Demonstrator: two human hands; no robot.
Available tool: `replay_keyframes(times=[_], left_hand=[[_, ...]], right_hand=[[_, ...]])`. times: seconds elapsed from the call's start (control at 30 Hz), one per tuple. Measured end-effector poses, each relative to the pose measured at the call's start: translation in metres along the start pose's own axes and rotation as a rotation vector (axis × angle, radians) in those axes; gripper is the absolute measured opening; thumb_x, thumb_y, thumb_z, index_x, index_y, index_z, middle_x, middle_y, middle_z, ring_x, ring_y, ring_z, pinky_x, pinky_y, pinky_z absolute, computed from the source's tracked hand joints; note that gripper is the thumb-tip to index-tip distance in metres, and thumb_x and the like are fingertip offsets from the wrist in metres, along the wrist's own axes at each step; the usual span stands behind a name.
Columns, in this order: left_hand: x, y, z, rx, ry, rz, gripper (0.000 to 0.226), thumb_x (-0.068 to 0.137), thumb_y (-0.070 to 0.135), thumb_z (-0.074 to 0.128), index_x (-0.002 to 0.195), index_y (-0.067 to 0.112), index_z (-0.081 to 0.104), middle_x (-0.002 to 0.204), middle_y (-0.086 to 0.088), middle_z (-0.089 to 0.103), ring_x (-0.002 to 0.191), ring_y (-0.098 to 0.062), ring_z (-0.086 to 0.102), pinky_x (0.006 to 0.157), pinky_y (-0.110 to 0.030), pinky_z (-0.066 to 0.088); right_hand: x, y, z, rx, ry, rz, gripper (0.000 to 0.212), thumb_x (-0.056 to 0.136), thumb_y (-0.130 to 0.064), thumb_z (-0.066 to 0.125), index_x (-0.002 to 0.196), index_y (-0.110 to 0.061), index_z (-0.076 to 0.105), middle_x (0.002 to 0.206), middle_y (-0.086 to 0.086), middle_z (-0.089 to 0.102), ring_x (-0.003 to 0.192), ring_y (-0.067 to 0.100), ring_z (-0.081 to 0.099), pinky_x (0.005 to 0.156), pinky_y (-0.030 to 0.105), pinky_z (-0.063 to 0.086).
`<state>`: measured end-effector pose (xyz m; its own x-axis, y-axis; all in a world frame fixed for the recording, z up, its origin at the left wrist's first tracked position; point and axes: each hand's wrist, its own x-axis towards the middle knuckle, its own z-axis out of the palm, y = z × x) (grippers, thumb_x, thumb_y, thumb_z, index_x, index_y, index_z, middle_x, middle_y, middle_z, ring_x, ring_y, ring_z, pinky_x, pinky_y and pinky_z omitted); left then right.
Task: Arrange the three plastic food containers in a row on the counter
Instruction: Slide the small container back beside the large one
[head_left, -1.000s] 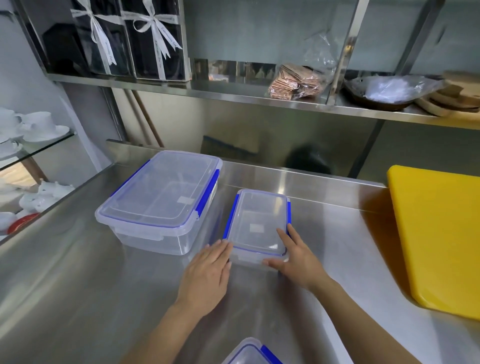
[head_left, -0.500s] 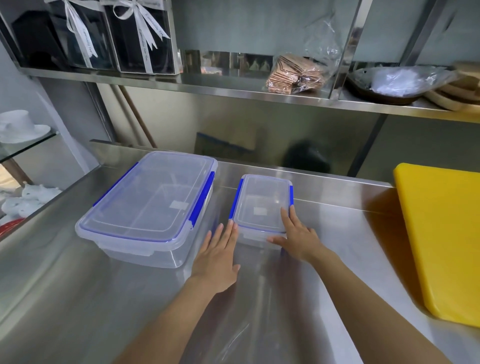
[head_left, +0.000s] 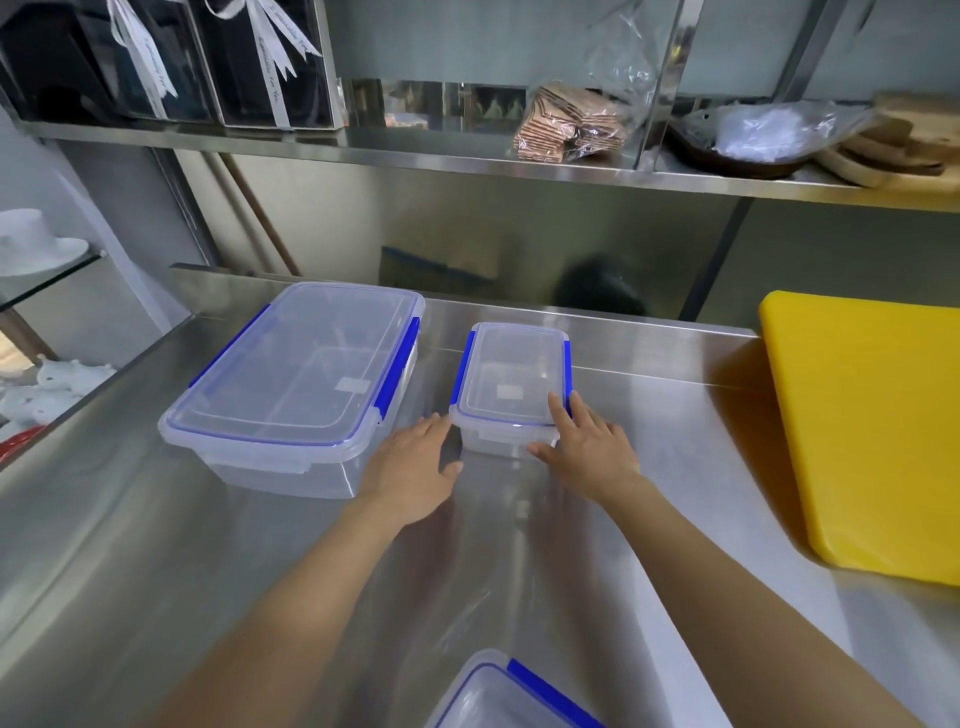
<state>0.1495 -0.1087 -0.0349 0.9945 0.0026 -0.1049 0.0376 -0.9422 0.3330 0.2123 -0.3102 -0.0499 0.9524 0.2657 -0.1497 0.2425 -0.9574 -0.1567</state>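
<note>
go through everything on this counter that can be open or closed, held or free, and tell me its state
Large clear plastic container with blue clips: lid on, untouched.
Small clear plastic container with blue clips: lid on, both hands at its near end.
Third clear container at bottom edge: mostly out of view, untouched.
Left hand: open, fingertips by small container.
Right hand: open, fingers on its lid.

Three clear lidded containers sit on the counter, one large (head_left: 296, 384), one small (head_left: 511, 387) and one cut off at the bottom edge (head_left: 498, 696), along with one yellow cutting board (head_left: 872, 431), two hands and two ribboned black boxes on the shelf.
</note>
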Motion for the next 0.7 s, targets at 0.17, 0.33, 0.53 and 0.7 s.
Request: replay_keyframes(times=[0.17, 0.33, 0.53, 0.7], left_hand=[[-0.044, -0.005, -0.001, -0.292, -0.155, 0.006, 0.07, 0.086, 0.048, 0.055, 0.146, 0.032, 0.023, 0.149, 0.005, 0.038, 0.131, -0.013, 0.043, 0.108, -0.036, 0.037], [-0.093, -0.013, 0.006, -0.443, -0.351, -0.018, 0.083, 0.07, 0.065, 0.062, 0.141, 0.033, 0.033, 0.134, 0.002, 0.052, 0.114, -0.011, 0.056, 0.102, -0.032, 0.044], [-0.135, -0.016, 0.014, -0.427, -0.512, -0.055, 0.118, 0.039, 0.089, 0.053, 0.141, 0.033, 0.033, 0.126, 0.007, 0.055, 0.114, -0.009, 0.055, 0.104, -0.03, 0.04], [-0.161, -0.013, 0.015, -0.511, -0.627, -0.084, 0.106, 0.046, 0.078, 0.062, 0.137, 0.031, 0.035, 0.093, 0.01, 0.059, 0.086, -0.001, 0.059, 0.074, -0.018, 0.046]], right_hand=[[-0.04, 0.003, -0.009, 0.148, -0.019, -0.044, 0.067, 0.094, -0.049, 0.039, 0.149, -0.022, 0.011, 0.16, 0.005, 0.011, 0.141, 0.028, 0.026, 0.11, 0.042, 0.028], [-0.077, 0.009, -0.01, 0.349, -0.091, -0.025, 0.058, 0.091, -0.042, 0.052, 0.141, -0.02, 0.033, 0.143, 0.01, 0.042, 0.127, 0.03, 0.045, 0.099, 0.037, 0.038], [-0.123, -0.002, -0.004, 0.47, -0.423, -0.127, 0.068, 0.085, -0.048, 0.06, 0.142, -0.021, 0.034, 0.138, 0.008, 0.05, 0.121, 0.022, 0.052, 0.102, 0.032, 0.039], [-0.154, -0.015, -0.003, 0.572, -0.625, -0.217, 0.068, 0.08, -0.047, 0.065, 0.138, -0.022, 0.04, 0.123, 0.005, 0.06, 0.108, 0.022, 0.061, 0.094, 0.033, 0.051]])
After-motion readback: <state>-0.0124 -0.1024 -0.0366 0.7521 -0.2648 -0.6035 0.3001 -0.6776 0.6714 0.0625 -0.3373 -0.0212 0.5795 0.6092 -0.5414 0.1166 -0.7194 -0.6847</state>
